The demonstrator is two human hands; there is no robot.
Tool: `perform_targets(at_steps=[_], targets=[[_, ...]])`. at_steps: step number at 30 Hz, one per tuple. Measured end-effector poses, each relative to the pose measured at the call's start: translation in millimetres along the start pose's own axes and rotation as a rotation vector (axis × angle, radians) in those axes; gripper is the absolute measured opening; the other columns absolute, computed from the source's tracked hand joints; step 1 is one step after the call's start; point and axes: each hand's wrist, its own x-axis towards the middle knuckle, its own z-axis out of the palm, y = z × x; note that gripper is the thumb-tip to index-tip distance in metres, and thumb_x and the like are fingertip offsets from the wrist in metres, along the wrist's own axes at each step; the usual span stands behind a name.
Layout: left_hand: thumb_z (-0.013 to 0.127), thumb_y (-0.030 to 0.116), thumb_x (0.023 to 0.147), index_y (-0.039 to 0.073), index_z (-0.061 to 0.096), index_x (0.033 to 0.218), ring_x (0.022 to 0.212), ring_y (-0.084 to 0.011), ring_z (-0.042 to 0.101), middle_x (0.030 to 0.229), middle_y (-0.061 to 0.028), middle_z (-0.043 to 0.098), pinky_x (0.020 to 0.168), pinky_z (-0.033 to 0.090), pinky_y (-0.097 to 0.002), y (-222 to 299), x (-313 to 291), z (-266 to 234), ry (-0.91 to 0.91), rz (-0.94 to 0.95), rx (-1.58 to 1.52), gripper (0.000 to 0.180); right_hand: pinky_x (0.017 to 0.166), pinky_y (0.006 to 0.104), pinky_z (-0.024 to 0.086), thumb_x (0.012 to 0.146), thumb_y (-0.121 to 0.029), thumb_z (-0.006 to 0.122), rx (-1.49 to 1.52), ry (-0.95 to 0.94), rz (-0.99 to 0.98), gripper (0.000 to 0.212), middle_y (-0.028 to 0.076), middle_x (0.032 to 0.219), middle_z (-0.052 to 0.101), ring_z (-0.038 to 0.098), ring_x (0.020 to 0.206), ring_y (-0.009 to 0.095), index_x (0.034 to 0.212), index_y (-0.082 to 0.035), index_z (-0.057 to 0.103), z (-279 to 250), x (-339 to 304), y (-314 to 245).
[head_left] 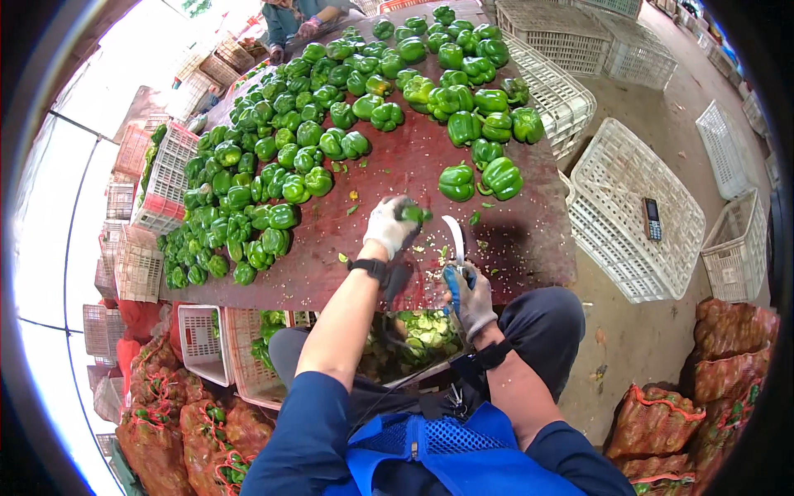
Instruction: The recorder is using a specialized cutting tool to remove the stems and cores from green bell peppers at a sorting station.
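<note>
Over the dark red tabletop (389,178), my left hand (390,226) in a white glove closes round a green pepper (416,214). Only a blurred part of the pepper shows past the fingers, so its size is unclear. Close by on the right, my right hand (471,298), in a grey and blue glove, grips a curved knife (456,240) with its pale blade pointing up and away from me. Many whole green bell peppers (310,132) cover the left and far table. Two more bell peppers (480,180) lie beyond the knife. Seeds and green scraps are scattered near my hands.
Below the table edge, between my knees, a crate holds pale green pepper scraps (426,331). A crate with a phone (652,219) on it stands upside down at right. Filled red mesh sacks (657,422) flank me. Another person's gloved hand (308,28) is at the far end.
</note>
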Motion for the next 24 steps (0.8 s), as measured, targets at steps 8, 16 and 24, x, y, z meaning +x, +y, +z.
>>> perform_targets(at_steps=[8,16,24], targets=[[0.079,0.011,0.073,0.008,0.068,0.118,0.116,-0.032,0.062,0.127,-0.016,0.064,0.097,0.051,-0.0393,-14,-88,-20,-0.226,0.228,-0.198,0.047,0.049,0.0256,0.046,0.1,-0.023,0.062,-0.159,-0.005,0.039,0.023,0.0,0.076,0.063,0.057,0.06,0.006,0.109,-0.002,0.065,7,0,5],[0.084,0.005,0.071,0.002,0.067,0.11,0.1,-0.0169,0.066,0.111,-0.0072,0.068,0.085,0.056,-0.0311,-6,-110,-2,0.065,-0.015,-0.353,0.043,0.053,0.0247,0.046,0.102,-0.023,0.055,-0.001,-0.129,0.113,0.021,0.0,0.073,0.062,0.057,0.059,0.01,0.103,-0.005,0.065,5,15,44],[0.084,0.002,0.067,0.001,0.067,0.108,0.097,-0.0226,0.067,0.11,-0.0109,0.066,0.084,0.057,-0.0332,-7,-120,10,0.095,-0.066,-0.504,0.044,0.078,0.0458,0.051,0.101,-0.028,0.053,-0.853,-0.114,-0.159,0.03,0.025,0.095,0.069,0.067,0.094,0.042,0.109,0.0,0.064,10,14,35]])
